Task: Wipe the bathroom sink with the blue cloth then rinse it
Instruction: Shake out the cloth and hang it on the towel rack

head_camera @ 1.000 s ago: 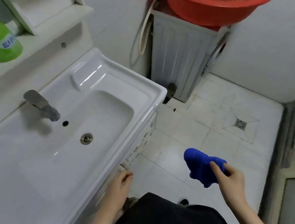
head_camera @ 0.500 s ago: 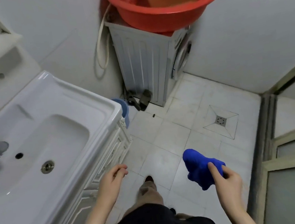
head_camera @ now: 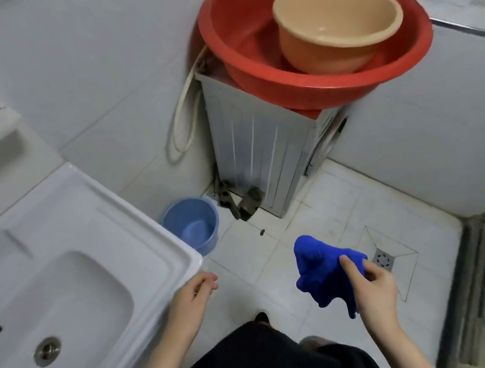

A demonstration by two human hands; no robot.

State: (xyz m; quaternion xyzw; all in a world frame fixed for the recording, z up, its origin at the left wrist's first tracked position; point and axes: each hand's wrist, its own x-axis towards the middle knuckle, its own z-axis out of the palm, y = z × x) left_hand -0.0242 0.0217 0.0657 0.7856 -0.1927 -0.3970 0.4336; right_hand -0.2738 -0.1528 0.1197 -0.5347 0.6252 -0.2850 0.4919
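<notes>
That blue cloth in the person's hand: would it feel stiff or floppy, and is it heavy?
Probably floppy: the blue cloth bunches up and droops in points below the right hand that pinches it. Likely light, since a thumb and a few fingers alone hold it up. Its fuzzy-looking surface suggests it would not slip easily, though whether it is wet cannot be told.

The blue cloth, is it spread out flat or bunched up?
Bunched up: the blue cloth hangs in crumpled folds from the right hand, which pinches it.
</notes>
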